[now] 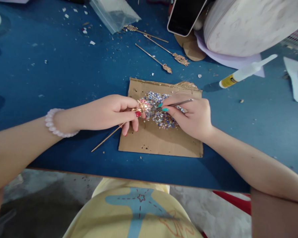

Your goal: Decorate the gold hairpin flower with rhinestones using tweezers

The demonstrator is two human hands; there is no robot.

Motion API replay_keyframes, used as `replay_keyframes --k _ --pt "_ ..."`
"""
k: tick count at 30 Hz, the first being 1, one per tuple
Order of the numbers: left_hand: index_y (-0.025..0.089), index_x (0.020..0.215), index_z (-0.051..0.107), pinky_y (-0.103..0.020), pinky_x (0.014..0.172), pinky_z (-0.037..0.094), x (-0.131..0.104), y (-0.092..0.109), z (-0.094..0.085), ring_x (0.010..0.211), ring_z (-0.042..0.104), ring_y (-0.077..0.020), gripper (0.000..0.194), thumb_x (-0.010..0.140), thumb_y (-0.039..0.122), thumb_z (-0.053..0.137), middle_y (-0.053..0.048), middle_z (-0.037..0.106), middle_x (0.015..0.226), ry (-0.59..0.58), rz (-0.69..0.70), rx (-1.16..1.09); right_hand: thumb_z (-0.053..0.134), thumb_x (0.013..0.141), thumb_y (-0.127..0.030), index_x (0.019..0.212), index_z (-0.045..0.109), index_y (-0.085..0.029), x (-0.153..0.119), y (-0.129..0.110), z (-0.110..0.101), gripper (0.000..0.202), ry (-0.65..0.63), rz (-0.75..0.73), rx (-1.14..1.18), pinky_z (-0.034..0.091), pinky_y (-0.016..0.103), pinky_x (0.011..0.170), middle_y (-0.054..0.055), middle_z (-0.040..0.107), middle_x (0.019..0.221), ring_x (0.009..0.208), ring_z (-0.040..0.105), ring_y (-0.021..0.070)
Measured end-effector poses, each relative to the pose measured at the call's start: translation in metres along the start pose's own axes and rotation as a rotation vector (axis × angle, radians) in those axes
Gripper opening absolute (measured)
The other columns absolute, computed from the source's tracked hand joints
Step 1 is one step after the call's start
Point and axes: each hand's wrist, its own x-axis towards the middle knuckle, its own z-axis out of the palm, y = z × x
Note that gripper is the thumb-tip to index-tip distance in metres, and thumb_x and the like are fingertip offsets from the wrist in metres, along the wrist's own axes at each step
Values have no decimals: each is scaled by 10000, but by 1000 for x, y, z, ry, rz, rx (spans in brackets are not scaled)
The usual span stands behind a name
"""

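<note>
My left hand [114, 112] is closed around the ornate head of a gold hairpin [109, 137], whose thin stick points down and left past my fingers. Pinkish, shiny pieces show on that head. In my right hand [192, 115] a slim metal pair of tweezers [182, 102] is pinched, its tip close to the hairpin head and partly hidden by my fingers. Beneath both hands spreads a pile of small glittering rhinestones [164, 122] in blue, silver and pink. They lie on a flat piece of brown cardboard [161, 143] on the blue table.
Several more gold hairpins [180, 59] lie beyond the cardboard, near a clear plastic bag [114, 13]. A white bottle with a yellow label [228, 81] and long nozzle stands at right. A phone [186, 16] leans by a large whitish round object [253, 26]. The table's near edge [139, 180] borders my lap.
</note>
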Motion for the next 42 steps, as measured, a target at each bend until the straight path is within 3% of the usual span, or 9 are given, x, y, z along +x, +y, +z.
replay_keyframes --k 13,18,32,42 --pt "247 1034 703 -307 605 609 -1 2 0 585 787 -185 150 1122 332 617 -48 882 882 3 -11 17 709 1197 -282 1005 886 -300 0 0 -1 261 -46 50 -58 789 417 1008 43 941 1062 1021 910 246" --pt "248 1027 708 -313 598 598 -1 1 0 583 795 -186 148 1118 332 627 -54 892 890 3 -4 -1 734 1179 -233 1000 891 -285 -1 0 -2 244 -16 -21 -41 788 390 966 24 940 1023 952 917 228" --pt "254 1037 708 -301 614 608 -1 2 -1 585 786 -180 149 1125 342 626 -43 883 883 -4 -15 4 737 1159 -192 989 889 -309 2 -3 -3 257 -35 5 -16 810 421 986 17 954 1061 999 936 250" --pt "250 1033 709 -284 601 609 0 4 1 578 782 -175 142 1113 327 619 -41 880 874 4 -14 0 784 1127 -179 994 909 -294 1 -3 -1 217 19 39 -9 804 366 925 10 954 1023 961 942 242"
